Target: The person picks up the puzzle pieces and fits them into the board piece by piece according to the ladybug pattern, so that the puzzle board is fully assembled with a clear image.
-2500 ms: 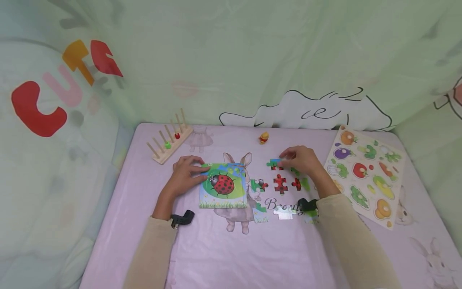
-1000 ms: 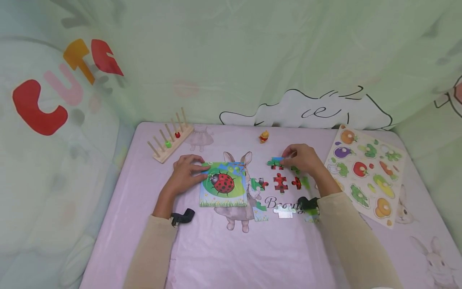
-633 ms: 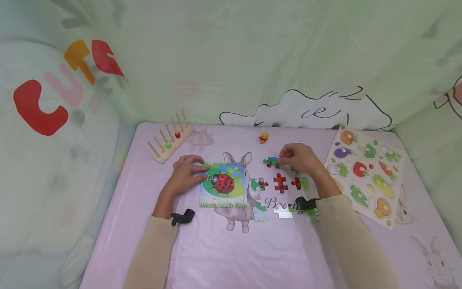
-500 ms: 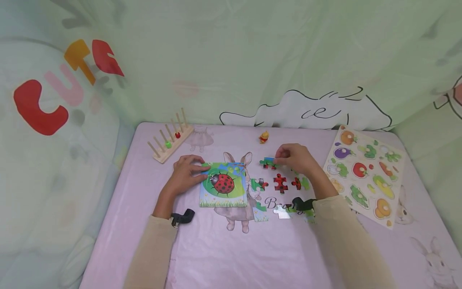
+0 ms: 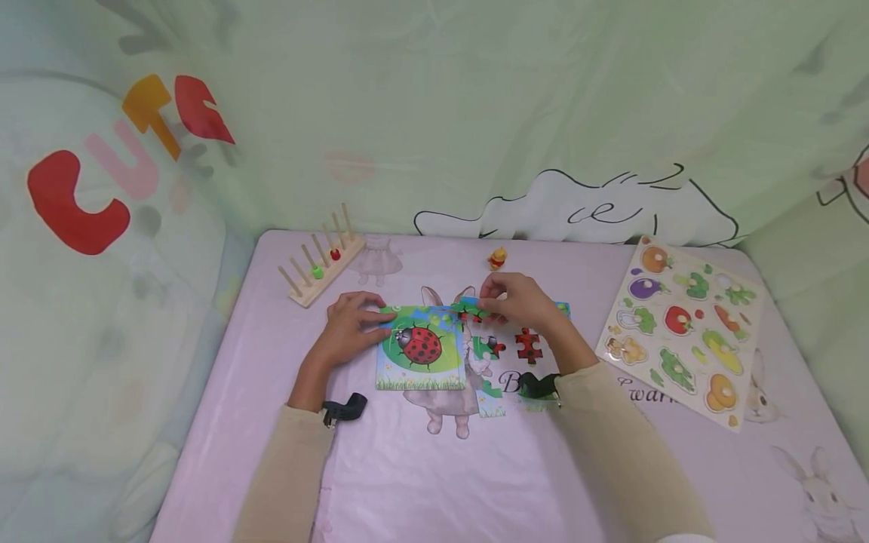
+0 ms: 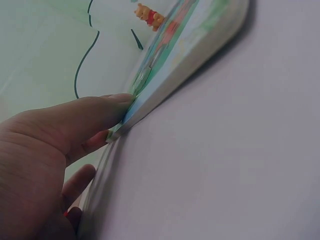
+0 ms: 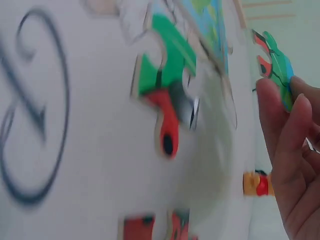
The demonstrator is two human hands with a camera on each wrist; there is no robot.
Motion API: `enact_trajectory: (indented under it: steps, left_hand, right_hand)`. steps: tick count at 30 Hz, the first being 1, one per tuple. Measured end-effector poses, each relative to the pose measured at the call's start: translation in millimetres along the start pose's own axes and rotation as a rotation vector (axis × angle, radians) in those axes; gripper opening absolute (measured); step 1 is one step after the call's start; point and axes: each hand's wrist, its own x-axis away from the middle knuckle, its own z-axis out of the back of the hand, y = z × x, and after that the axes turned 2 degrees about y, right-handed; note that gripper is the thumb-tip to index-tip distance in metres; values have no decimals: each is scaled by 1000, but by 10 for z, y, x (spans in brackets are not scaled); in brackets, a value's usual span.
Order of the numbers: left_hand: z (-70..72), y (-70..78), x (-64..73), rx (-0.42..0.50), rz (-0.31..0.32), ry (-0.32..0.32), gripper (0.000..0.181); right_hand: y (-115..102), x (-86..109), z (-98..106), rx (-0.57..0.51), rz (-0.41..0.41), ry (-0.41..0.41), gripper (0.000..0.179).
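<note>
Fingers (image 7: pixel 297 122) of the right hand (image 5: pixel 521 303) pinch a jigsaw piece (image 7: pixel 280 65), green and blue with red-and-black knobs. Piece at the far right corner of the ladybug board (image 5: pixel 419 378); cannot tell whether the two touch.

Left hand (image 5: pixel 348 329): fingers apart, two touching the board near its far left corner, one tip on the printed face. Board lies flat, ladybug facing up.

Loose pieces, all right of the board: head piece (image 5: pixel 485 348) nearest, red piece (image 5: pixel 528 345) next along, corner piece (image 5: pixel 490 401) by the near right corner. Grass piece (image 5: pixel 541 403) further right, partly hidden under the black wrist camera (image 5: pixel 538 385).

Farther out: bear figure (image 5: pixel 498 259) beyond the board and to its right. Peg rack (image 5: pixel 330 272) beyond and to its left, one green bead (image 5: pixel 317 272), one red (image 5: pixel 336 255). Vegetable puzzle (image 5: pixel 653 344) well apart on the right, set at a slant. Under everything, pink cloth (image 5: pixel 407 483), a rabbit print partly covered by the board.
</note>
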Motion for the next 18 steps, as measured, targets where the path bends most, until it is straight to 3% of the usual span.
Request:
enact_trajectory:
  steps: [12, 18]
  left_hand:
    - [-9, -23, 0, -8, 14, -14, 34]
    - [-6, -12, -4, -6, 10, -1, 34]
  right_hand:
    - [-267, -122, -318, -126, 14, -47, 11]
    - [-295, -194, -440, -109, 34, -52, 15]
